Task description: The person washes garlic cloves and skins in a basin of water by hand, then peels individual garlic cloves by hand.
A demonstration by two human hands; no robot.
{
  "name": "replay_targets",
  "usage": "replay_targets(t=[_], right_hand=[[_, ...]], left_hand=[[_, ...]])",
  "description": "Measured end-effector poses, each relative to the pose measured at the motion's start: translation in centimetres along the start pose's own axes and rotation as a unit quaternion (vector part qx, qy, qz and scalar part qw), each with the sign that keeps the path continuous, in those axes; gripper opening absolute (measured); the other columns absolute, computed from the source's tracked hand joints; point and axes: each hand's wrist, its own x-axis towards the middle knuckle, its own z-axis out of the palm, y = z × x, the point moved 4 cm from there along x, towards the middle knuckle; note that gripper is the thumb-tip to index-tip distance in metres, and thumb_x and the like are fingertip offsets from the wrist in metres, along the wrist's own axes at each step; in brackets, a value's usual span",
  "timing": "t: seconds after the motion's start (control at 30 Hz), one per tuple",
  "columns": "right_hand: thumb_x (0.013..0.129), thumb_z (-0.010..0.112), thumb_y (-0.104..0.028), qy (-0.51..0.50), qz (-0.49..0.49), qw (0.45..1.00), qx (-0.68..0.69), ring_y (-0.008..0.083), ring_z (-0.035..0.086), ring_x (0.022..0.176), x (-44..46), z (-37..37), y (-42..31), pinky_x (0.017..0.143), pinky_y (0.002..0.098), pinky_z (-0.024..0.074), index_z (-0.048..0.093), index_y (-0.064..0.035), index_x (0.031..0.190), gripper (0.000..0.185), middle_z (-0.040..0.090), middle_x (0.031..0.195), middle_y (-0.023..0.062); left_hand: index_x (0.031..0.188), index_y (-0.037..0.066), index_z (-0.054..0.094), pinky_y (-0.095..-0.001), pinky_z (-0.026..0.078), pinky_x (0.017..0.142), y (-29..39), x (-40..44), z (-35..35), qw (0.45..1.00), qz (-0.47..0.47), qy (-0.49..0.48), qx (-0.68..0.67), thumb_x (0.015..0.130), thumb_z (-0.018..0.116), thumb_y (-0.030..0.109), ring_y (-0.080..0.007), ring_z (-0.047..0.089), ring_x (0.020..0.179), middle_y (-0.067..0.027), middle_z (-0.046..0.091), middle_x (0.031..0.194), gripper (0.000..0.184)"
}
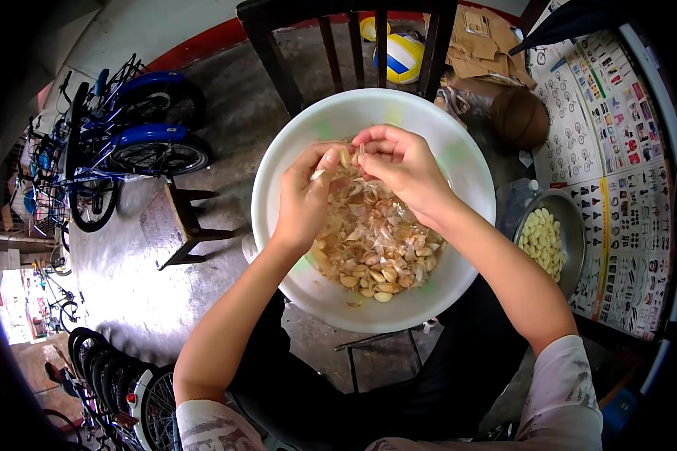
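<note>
Both hands are raised over a wide white basin (284, 203), their fingertips close together. My left hand (306, 188) is closed, pinching a pale garlic clove (345, 157) between thumb and fingers. Beside it, my right hand (402, 161) is closed too, with thumb and forefinger pressed on a thin bit that looks like garlic skin. Loose garlic skins (372, 218) and water fill the basin's bottom. Unpeeled cloves (384, 282) gather on the side nearest me. To the right, a metal bowl (575, 225) holds peeled garlic cloves (541, 242).
A dark wooden chair (346, 11) stands behind the basin. A small wooden stool (174, 225) and several bicycles (139, 143) are at the left. Beyond the chair lie a volleyball (401, 59), a basketball (519, 119) and flattened cardboard (485, 45). A printed poster sheet (624, 180) lines the right side.
</note>
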Motion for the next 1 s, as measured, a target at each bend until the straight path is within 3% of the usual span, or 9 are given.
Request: replay_targets(t=[0.13,0.2,0.43,0.67,0.73,0.87,0.93,1.0], right_hand=[[0.09,0.061,-0.002,-0.001,0.011,1.0,0.024,0.0081,0.058,0.083,-0.1,0.1,-0.1,0.077,0.0244,0.0503,0.061,0.0005,0.105,0.015,0.063,0.093,0.0035],[0.091,0.06,-0.004,-0.003,0.017,1.0,0.021,0.0081,0.059,0.082,-0.1,0.0,-0.1,0.075,0.0242,0.0508,0.062,0.0002,0.103,0.013,0.063,0.092,0.0034],[0.093,0.056,-0.008,0.001,0.041,0.999,-0.002,0.0071,0.06,0.079,-0.1,-0.3,0.0,0.073,0.0236,0.0515,0.065,-0.0009,0.096,0.012,0.062,0.086,0.0013],[0.09,0.057,-0.009,0.001,0.053,0.998,-0.028,0.0071,0.058,0.072,0.4,-1.5,0.2,0.067,0.024,0.049,0.065,-0.0012,0.091,0.011,0.061,0.078,0.0007],[0.086,0.06,-0.01,-0.001,-0.059,0.966,-0.252,0.0101,0.058,0.07,0.5,-1.8,-0.3,0.064,0.0257,0.0471,0.065,-0.0003,0.087,0.011,0.06,0.074,0.0025],[0.085,0.064,-0.012,0.011,-0.138,0.938,-0.319,0.0137,0.059,0.069,0.2,-1.6,-0.6,0.062,0.0271,0.0466,0.065,0.0018,0.086,0.014,0.063,0.077,0.0064],[0.086,0.069,-0.01,0.012,-0.202,0.896,-0.395,0.0153,0.063,0.08,-0.2,-1.2,-1.2,0.073,0.0264,0.0516,0.065,0.0016,0.093,0.014,0.064,0.09,0.0057],[0.084,0.071,-0.009,0.016,-0.217,0.913,-0.344,0.0158,0.064,0.079,-0.3,-0.5,-1.7,0.072,0.0262,0.0519,0.066,0.002,0.093,0.014,0.065,0.09,0.0065]], left_hand=[[0.122,0.006,0.055,-0.0325,0.049,0.09,-1.0,0.2,-0.1,0.994,-0.054,-0.002,-0.1,0.105,0.043,0.028,-0.0132,0.057,0.106,-0.0055,0.059,0.116,0.029],[0.122,0.003,0.054,-0.0325,0.051,0.087,-1.2,0.2,-0.1,0.977,-0.084,0.012,-0.195,0.104,0.045,0.021,-0.0144,0.058,0.106,-0.0071,0.058,0.116,0.027],[0.124,0.001,0.053,-0.0311,0.052,0.087,-0.7,0.1,-0.4,0.971,-0.072,0.007,-0.229,0.104,0.046,0.017,-0.015,0.06,0.105,-0.0082,0.06,0.113,0.027],[0.118,-0.002,0.057,-0.0292,0.053,0.085,-1.2,0.2,-1.1,0.98,-0.074,0.047,-0.177,0.1,0.054,0.015,-0.0132,0.063,0.097,-0.008,0.063,0.107,0.025],[0.117,-0.003,0.058,-0.0295,0.054,0.085,-1.4,0.2,-1.1,0.981,-0.075,0.043,-0.175,0.1,0.055,0.015,-0.0129,0.062,0.097,-0.008,0.063,0.107,0.025],[0.114,-0.002,0.059,-0.0291,0.054,0.086,-1.5,0.3,-1.2,0.98,-0.068,0.048,-0.179,0.1,0.055,0.016,-0.0127,0.062,0.096,-0.008,0.064,0.105,0.023],[0.112,-0.002,0.06,-0.0286,0.054,0.086,-1.5,0.4,-1.3,0.98,-0.063,0.049,-0.181,0.1,0.055,0.016,-0.0128,0.063,0.097,-0.0081,0.064,0.105,0.022],[0.11,-0.002,0.061,-0.0285,0.054,0.086,-1.6,0.4,-1.3,0.981,-0.051,0.038,-0.183,0.1,0.056,0.015,-0.013,0.063,0.095,-0.0084,0.065,0.105,0.021]])
